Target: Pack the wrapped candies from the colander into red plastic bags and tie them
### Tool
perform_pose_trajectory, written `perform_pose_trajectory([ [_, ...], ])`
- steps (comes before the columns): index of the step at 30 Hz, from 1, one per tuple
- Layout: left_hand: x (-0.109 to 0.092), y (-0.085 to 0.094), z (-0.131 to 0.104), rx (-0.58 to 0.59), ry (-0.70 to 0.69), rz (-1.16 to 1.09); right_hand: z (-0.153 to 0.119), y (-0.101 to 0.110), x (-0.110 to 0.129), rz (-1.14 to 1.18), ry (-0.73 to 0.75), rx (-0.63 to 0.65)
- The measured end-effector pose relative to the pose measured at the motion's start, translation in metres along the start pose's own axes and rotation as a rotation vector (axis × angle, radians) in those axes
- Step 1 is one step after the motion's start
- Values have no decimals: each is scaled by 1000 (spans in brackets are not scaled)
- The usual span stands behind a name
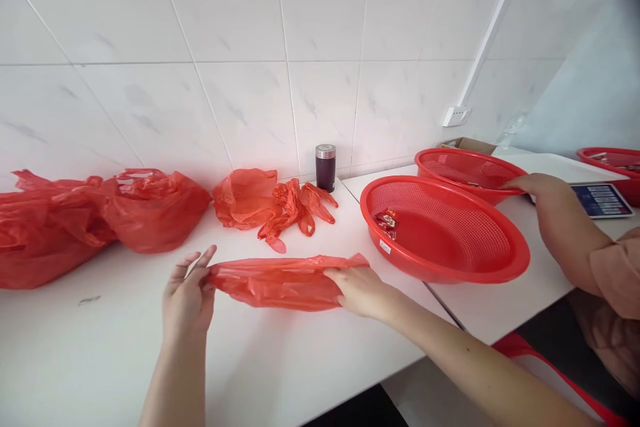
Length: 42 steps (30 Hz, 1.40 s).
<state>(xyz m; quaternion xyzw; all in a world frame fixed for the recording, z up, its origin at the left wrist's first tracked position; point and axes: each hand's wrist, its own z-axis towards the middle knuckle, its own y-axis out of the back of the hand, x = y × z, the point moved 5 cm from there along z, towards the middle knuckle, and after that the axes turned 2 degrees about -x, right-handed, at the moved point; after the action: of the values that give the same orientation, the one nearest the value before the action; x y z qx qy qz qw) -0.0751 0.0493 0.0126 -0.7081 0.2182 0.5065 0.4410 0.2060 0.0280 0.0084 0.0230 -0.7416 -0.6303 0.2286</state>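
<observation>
A thin red plastic bag [280, 283] is stretched out sideways between my two hands, low over the white table. My left hand [189, 290] pinches its left end between thumb and finger, the other fingers raised. At the bag's right end, my right hand [363, 288] grips it, with some of the fingers hidden inside or behind the plastic. Just beyond lies a heap of crumpled red bags [280, 203]. To the right stands a red mesh basket [445, 260] with a few small wrapped pieces [387, 223] at its left side.
Full red bags [157, 213] stand at the left. A dark tumbler [326, 170] is by the tiled wall. A second red basket [465, 167] sits behind the first, where a co-worker's hand [535, 187] touches its rim. Farther right is a scale [600, 200].
</observation>
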Motion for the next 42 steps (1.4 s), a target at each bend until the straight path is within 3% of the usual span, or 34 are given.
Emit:
perform_pose_trajectory([
  [3,-4,-10,-20,39,-119,203,-13,-1,-1,23,40,31],
  [4,-9,-17,-37,58,-225,332,-14,-2,1,24,32,40],
  [6,-26,-34,-82,46,-587,583,-11,-2,6,13,-5,60],
  [8,-36,-48,-129,36,-916,666,-6,-2,12,-11,-47,85],
  [9,-36,-52,-147,56,-1018,699,-4,-2,15,-20,-60,101],
  [11,-23,-58,-163,119,-1075,818,-1,-2,21,-40,-69,130],
  [13,-1,-56,-156,127,-976,1012,-3,0,29,-52,-35,148],
  [16,34,-46,-123,86,-696,1218,-11,1,43,-51,66,166],
  [20,66,-37,-89,329,-386,1202,-16,6,48,-51,158,82],
  [22,67,-32,-81,413,-356,1170,-11,10,41,-62,168,32],
  [25,55,-15,-71,445,-402,1197,3,11,19,-100,115,28],
  [29,31,19,-54,288,-326,1288,22,5,-7,-128,-14,70],
  [31,23,26,-53,267,-268,1315,24,3,-5,-121,-11,74],
  [33,20,22,-57,344,-221,1295,15,5,5,-110,28,76],
  [35,22,16,-62,423,-161,1246,-3,18,18,-60,101,43],
  [38,25,14,-63,454,-110,1209,-34,65,17,107,196,-129],
  [40,26,16,-61,460,-125,1181,-43,104,-11,181,138,-259],
  [42,29,14,-60,504,-144,1135,-37,134,-55,181,7,-298],
])
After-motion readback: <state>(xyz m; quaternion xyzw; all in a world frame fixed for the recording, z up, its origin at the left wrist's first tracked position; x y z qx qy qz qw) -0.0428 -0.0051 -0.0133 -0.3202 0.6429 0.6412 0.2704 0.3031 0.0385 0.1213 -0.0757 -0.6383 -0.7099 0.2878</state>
